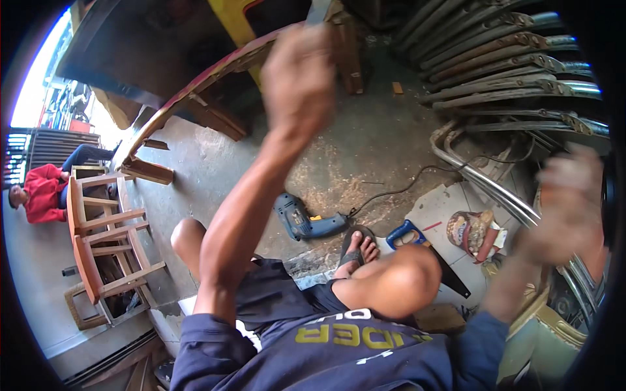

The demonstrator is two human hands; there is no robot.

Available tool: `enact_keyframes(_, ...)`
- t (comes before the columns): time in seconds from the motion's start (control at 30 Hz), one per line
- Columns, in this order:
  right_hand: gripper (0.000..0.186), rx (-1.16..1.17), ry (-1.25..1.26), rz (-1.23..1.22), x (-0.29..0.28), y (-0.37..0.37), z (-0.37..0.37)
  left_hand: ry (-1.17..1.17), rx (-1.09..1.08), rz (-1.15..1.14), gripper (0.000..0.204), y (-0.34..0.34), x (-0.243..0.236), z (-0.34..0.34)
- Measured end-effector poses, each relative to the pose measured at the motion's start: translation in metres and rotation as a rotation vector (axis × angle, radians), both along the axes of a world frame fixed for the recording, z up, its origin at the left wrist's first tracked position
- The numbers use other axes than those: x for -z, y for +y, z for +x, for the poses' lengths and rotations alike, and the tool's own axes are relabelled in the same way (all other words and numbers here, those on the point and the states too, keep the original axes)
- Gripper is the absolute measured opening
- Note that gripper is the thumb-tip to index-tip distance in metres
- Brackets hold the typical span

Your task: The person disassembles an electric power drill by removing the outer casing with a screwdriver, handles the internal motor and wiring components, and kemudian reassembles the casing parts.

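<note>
My left hand (301, 81) is raised at the top centre, blurred but curled into a fist. It overlaps the curved wooden frame (215, 68) of a piece of furniture; whether it grips the frame or something small is hidden. At the right, my right hand (568, 186) is smeared by motion beside chrome metal tubes (486, 176), and its fingers do not show clearly. A blue power drill (303, 218) with a dark cord lies on the floor by my foot. A handsaw with a blue handle (405, 233) lies partly behind my knee.
Metal chair frames (515, 72) are stacked at the upper right. A torn bag (471, 234) rests on white tiles near the saw. Wooden chair frames (111, 234) stand at the left, near a person in red (45, 192). Sawdust (339, 189) covers part of the floor.
</note>
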State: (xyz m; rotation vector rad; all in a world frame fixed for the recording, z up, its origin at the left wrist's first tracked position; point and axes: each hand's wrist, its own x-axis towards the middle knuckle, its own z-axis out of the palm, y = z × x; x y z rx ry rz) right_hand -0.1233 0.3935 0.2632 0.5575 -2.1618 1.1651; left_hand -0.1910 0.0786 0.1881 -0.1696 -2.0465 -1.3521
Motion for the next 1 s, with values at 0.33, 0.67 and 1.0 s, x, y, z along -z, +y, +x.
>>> enact_keyframes(0.33, 0.072, -0.482, -0.467, 0.923, 0.386, -0.219, 0.163, -0.208, -0.443, 0.368, 0.034, -0.269, 0.006, 0.317)
enact_keyframes(0.67, 0.06, -0.449, -0.54, 1.046, 0.392, -0.23, 0.168, -0.26, -0.462, 0.421, 0.036, -0.286, -0.017, 0.38)
enact_keyframes(1.0, 0.056, -0.466, -0.649, 1.016, 0.403, -0.246, 0.166, -1.03, -1.052, -0.364, 0.033, -0.325, 0.298, 0.426)
